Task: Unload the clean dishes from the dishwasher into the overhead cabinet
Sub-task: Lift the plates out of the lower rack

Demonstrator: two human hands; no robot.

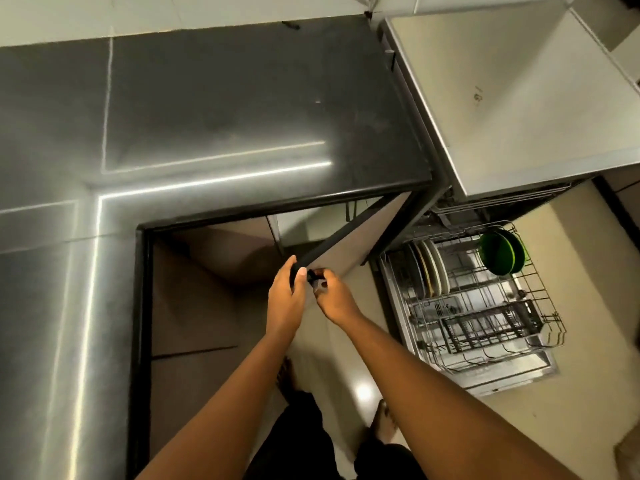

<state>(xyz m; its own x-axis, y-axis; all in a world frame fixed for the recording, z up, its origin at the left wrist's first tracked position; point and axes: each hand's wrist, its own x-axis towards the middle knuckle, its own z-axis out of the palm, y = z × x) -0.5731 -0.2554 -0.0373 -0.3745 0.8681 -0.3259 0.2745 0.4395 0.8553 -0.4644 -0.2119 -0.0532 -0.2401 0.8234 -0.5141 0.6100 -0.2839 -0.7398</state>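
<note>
We are seeing plates and green bowls standing in the pulled-out dishwasher rack. Beside the dark counter, our left hand is gripping a cabinet door's edge, while our right hand is pinching a small black fitting.

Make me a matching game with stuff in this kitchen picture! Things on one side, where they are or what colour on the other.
Things:
1. bowls
2. plates
3. left hand
4. counter

Matches:
A. white, standing on edge at the rack's left side
B. dark grey and shiny
C. green, at the rack's far corner
D. gripping the corner of a dark door

Pairs: 1-C, 2-A, 3-D, 4-B
</note>
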